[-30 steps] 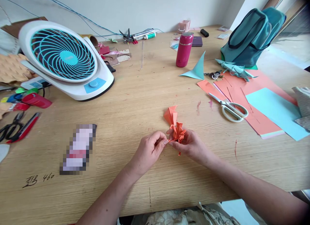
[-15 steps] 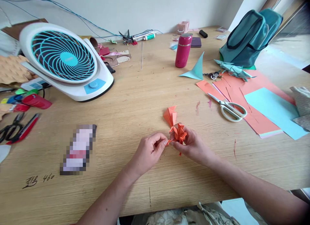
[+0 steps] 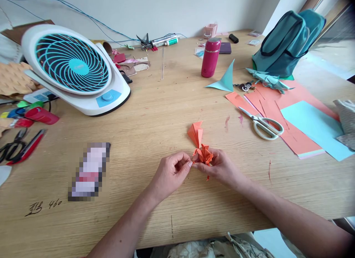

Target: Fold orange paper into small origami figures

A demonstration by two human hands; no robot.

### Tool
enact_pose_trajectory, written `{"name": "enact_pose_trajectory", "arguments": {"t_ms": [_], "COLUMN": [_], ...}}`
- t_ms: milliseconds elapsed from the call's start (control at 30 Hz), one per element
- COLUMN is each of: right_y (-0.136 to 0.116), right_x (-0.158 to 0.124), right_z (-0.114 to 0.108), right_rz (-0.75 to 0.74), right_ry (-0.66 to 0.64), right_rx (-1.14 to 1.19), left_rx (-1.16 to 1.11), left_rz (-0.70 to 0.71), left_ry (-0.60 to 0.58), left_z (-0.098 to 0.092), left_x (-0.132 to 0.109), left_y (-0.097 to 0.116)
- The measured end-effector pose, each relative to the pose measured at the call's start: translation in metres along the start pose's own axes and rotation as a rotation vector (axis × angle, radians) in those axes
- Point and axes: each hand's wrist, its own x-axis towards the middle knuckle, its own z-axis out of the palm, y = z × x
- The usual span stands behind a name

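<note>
An orange folded-paper figure [image 3: 204, 154] is held between my two hands above the wooden table. Its fan-shaped part [image 3: 195, 133] points away from me, and a thin twisted bit hangs below. My right hand [image 3: 219, 164] is closed around the figure's right side, thumb along its near edge. With thumb and forefinger, my left hand [image 3: 174, 169] pinches a small orange tip at the figure's left, close to the right thumb. The fingers hide part of the folds.
White-handled scissors [image 3: 267, 128] lie on orange and light-blue paper sheets [image 3: 313, 126] at the right. A fan [image 3: 111, 97] stands at the left, above a blurred phone-like object [image 3: 90, 171]. Farther back are a magenta bottle [image 3: 210, 58], a folded blue paper [image 3: 225, 79] and a teal bag [image 3: 277, 54].
My right hand and the paper figure have shifted slightly left, closer to my left fingertips. Less of the pinched tip shows between the hands.
</note>
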Motion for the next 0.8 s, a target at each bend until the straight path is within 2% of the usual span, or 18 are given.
{"name": "enact_pose_trajectory", "arguments": {"t_ms": [133,233,467,800], "right_y": [-0.0022,-0.0029,-0.0029,-0.0047], "right_x": [0.0006,0.0005,0.0007,-0.0004], "right_z": [0.0,-0.0002,-0.0009,-0.0014], "right_rz": [0.001,-0.022,-0.011,-0.106], "right_ry": [0.008,0.019,0.008,0.056], "right_rx": [-0.011,-0.063,-0.021,-0.263], "left_rx": [-0.006,-0.051,-0.132,-0.169], "left_rz": [-0.001,-0.01,-0.065,-0.122], "left_ry": [0.029,0.019,0.007,0.007], "left_z": [-0.0002,-0.0005,-0.0028,-0.0007], "left_x": [0.0003,0.001,0.0017,0.0028], "left_y": [0.0007,0.0002,0.0001,-0.0001]}}
